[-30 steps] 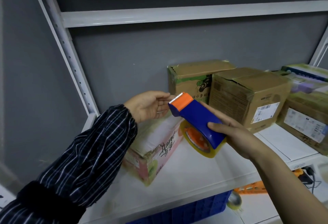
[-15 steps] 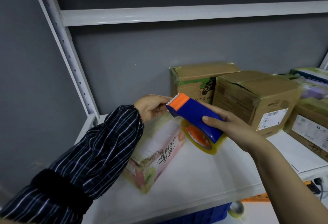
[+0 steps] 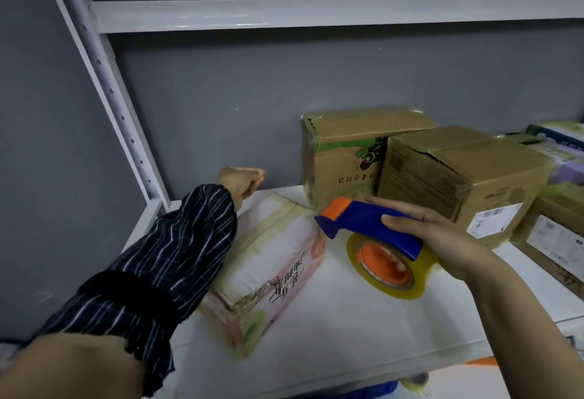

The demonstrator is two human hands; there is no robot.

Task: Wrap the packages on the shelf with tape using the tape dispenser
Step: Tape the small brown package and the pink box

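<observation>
A pink and white package [image 3: 275, 259] lies slanted on the white shelf [image 3: 347, 335], with yellowish tape bands along its top. My right hand [image 3: 442, 240] grips the blue tape dispenser [image 3: 369, 225] with its orange blade end at the package's right far corner. Its roll of clear yellowish tape [image 3: 392, 272] hangs just above the shelf. My left hand [image 3: 241, 182] is at the package's far left end, near the wall. Its fingertips are pinched together on the tape's end, which barely shows.
Two brown cartons [image 3: 344, 152] [image 3: 467, 177] stand against the grey back wall right of the package, with another labelled carton [image 3: 556, 240] further right. A white perforated upright [image 3: 104, 82] bounds the shelf on the left. A blue crate [image 3: 363, 390] sits below.
My left hand moved from the dispenser's blade back and left to the package's far end. The right hand lowered the dispenser toward the package's right corner.
</observation>
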